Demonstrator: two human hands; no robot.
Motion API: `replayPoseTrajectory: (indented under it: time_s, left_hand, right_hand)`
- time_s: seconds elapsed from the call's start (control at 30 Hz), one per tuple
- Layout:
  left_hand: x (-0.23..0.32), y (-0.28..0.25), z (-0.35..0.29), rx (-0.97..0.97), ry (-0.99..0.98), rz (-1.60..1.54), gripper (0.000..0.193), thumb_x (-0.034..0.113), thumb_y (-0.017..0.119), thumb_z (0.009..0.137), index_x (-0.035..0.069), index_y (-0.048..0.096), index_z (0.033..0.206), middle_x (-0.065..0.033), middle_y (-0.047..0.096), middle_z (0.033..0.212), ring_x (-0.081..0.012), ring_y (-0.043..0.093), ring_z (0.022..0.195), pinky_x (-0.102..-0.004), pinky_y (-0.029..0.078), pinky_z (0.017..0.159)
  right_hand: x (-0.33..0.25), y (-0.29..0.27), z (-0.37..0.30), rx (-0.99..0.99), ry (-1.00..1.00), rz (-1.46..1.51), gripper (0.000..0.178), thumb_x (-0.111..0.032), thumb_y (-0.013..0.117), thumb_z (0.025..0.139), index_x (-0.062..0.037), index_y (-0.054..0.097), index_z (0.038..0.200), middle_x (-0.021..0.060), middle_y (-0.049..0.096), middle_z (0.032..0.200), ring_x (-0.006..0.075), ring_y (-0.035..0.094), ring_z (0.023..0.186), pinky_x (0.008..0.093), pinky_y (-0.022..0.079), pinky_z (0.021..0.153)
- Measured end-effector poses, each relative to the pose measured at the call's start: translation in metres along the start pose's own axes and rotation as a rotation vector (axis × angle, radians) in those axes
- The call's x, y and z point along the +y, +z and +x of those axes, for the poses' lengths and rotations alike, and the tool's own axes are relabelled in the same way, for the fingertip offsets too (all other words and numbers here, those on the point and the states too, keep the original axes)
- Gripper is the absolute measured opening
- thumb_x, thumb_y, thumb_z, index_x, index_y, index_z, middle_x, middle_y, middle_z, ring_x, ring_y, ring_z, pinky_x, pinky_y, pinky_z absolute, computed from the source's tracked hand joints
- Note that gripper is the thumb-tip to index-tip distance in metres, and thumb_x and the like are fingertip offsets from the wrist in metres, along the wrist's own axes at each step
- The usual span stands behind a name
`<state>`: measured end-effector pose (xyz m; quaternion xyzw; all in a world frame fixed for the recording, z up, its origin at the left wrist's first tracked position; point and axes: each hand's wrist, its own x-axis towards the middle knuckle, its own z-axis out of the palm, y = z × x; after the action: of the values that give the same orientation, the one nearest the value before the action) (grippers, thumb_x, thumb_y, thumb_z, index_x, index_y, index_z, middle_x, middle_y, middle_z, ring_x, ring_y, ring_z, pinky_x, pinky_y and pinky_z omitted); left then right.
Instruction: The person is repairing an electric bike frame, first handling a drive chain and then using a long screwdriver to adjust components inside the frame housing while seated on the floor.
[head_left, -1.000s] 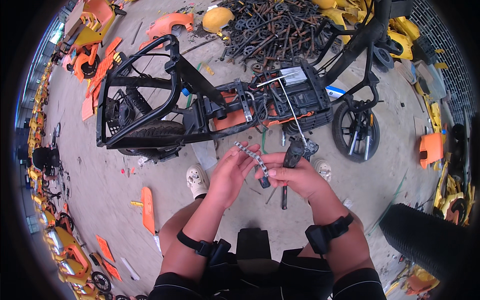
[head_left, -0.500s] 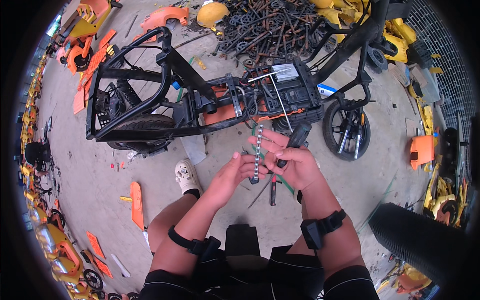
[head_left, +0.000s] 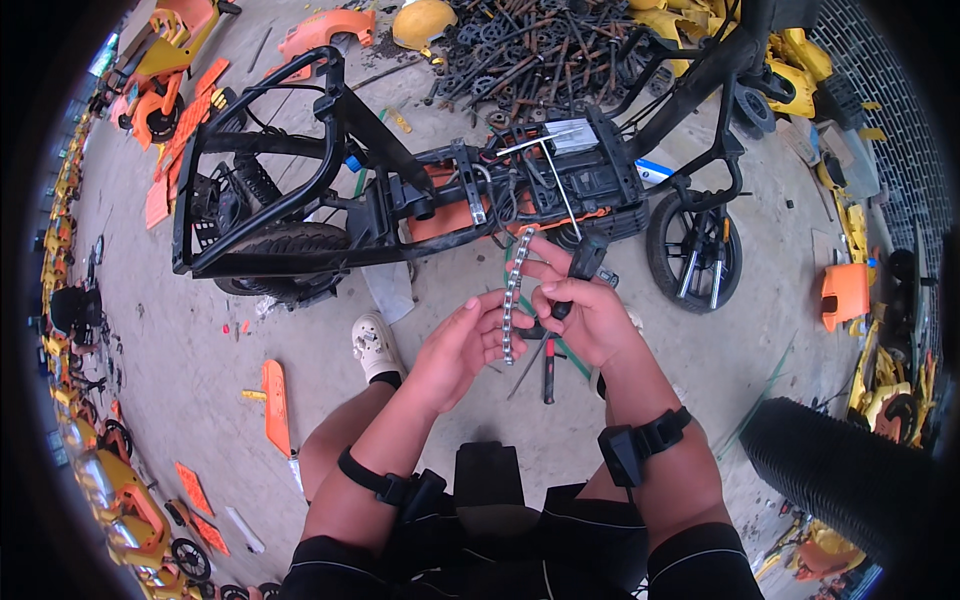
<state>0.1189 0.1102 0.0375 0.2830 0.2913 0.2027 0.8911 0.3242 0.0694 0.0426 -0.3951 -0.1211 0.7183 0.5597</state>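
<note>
The person sits low over a concrete floor (head_left: 180, 360), knees apart, both hands raised in front of a stripped black bike frame (head_left: 330, 180) that lies on its side. The left hand (head_left: 462, 345) closes its fingers on the lower end of a short length of chain (head_left: 513, 295), which stands nearly upright between the two hands. The right hand (head_left: 590, 322) pinches the chain higher up with thumb and forefinger; its other fingers curl round a black tool handle (head_left: 583, 265) that sticks up past the knuckles. Both grips are closed tight, with no gap showing. The chain sits just in front of the frame's middle, below a black battery box (head_left: 575, 170) with a white oblong label (head_left: 573, 138) on its top face; the print is too small to read. Orange panels show under the box.

A small front wheel (head_left: 693, 252) stands to the right of the hands. A white shoe (head_left: 375, 348) rests on the floor by the left knee. Pliers with red handles (head_left: 548, 368) lie on the floor under the right hand. A heap of rusty metal parts (head_left: 530, 50) fills the top, with yellow and orange plastic shells around it. A flat orange strip (head_left: 275, 400) lies to the left, and a black ribbed hose (head_left: 830, 480) crosses the lower right corner.
</note>
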Motion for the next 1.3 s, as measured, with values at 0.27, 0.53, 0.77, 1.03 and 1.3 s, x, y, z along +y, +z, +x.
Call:
replayPoseTrajectory:
  time_s: [0.27,0.53,0.77,1.03,1.3]
  left_hand:
    - [-0.002,0.0,0.001,0.034,-0.037,0.103,0.054,0.039,0.035,0.106,0.001,0.041,0.143,-0.0127,0.063,0.121,-0.0203,0.062,0.105,-0.0336,0.046,0.092]
    - [-0.002,0.001,0.003,0.023,-0.082,-0.031,0.05,0.034,0.035,0.107,-0.002,0.041,0.14,-0.0169,0.061,0.126,-0.0233,0.065,0.106,-0.0345,0.051,0.09]
    - [-0.003,-0.006,0.007,0.072,-0.251,0.006,0.051,0.034,0.034,0.106,-0.005,0.046,0.136,-0.0178,0.064,0.121,-0.0258,0.065,0.105,-0.037,0.051,0.093]
    - [0.014,0.0,0.004,-0.034,-0.204,-0.172,0.055,0.039,0.032,0.105,-0.004,0.049,0.134,-0.019,0.062,0.127,-0.0292,0.063,0.113,-0.041,0.049,0.099]
    - [0.04,-0.016,-0.002,0.059,0.098,-0.393,0.054,0.037,0.033,0.105,-0.005,0.046,0.137,-0.0217,0.053,0.139,-0.0366,0.056,0.124,-0.0471,0.045,0.108]
  right_hand:
    - [0.005,-0.002,0.005,0.007,-0.025,0.058,0.065,-0.006,0.057,0.084,-0.0005,0.04,0.147,0.0175,0.059,0.125,0.0099,0.051,0.069,0.0235,0.037,0.055]
    - [0.006,-0.005,0.007,0.122,-0.001,0.058,0.061,-0.009,0.058,0.085,0.0016,0.044,0.143,0.0161,0.062,0.122,0.0083,0.049,0.065,0.0234,0.037,0.054]
    - [0.01,-0.004,0.008,0.226,0.057,0.024,0.058,-0.014,0.061,0.086,0.0003,0.047,0.141,0.0082,0.066,0.116,0.0078,0.049,0.066,0.0231,0.037,0.057]
    - [0.018,-0.005,0.011,0.252,0.178,-0.196,0.046,-0.02,0.063,0.087,-0.0041,0.058,0.131,0.0017,0.067,0.114,0.009,0.059,0.091,0.0233,0.034,0.056]
    - [0.025,0.02,0.009,0.03,0.306,-0.419,0.048,-0.014,0.056,0.082,-0.0075,0.058,0.129,0.0039,0.068,0.117,0.0084,0.064,0.1,0.022,0.032,0.059]
